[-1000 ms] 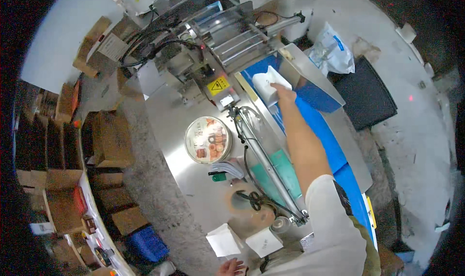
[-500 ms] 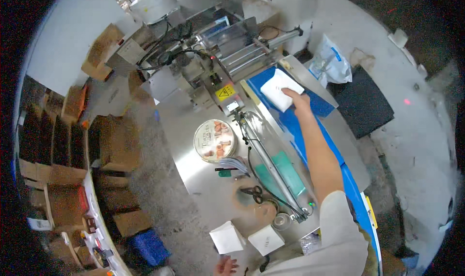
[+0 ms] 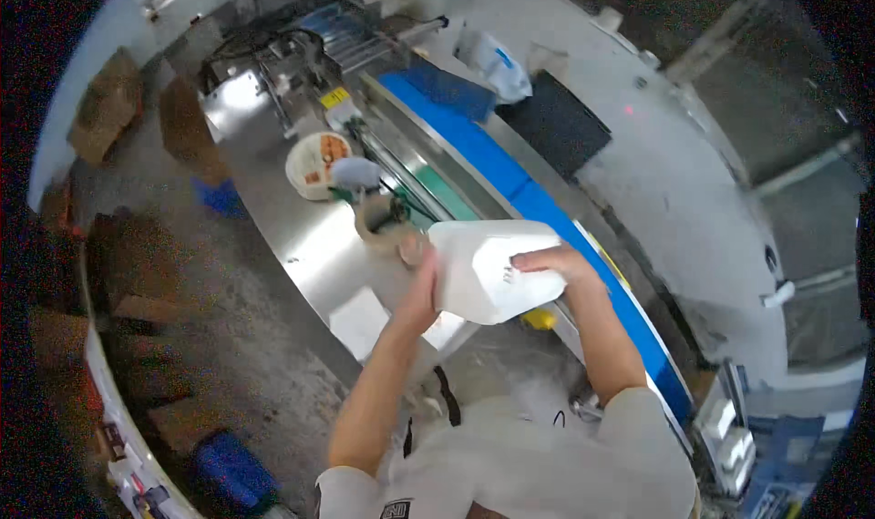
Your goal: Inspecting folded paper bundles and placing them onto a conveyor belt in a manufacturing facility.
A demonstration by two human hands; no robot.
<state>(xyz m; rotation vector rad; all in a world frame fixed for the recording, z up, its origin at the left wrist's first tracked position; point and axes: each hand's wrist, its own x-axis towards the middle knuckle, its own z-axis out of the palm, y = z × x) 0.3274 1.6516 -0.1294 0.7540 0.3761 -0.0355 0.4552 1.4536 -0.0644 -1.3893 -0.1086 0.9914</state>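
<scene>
One white packet [image 3: 492, 280], perhaps paper, now between two hands [image 3: 418, 300] [image 3: 567, 266]

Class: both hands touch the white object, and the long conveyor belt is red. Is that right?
The colour is wrong: the conveyor belt is blue, as the head view shows. The left hand and right hand do touch the white object.

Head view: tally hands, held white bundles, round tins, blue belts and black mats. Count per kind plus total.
Hands, left hand and right hand: 2
White bundle, held (can't tell how many pieces): 1
Round tin: 1
Blue belt: 1
Black mat: 1
Total: 6
</scene>
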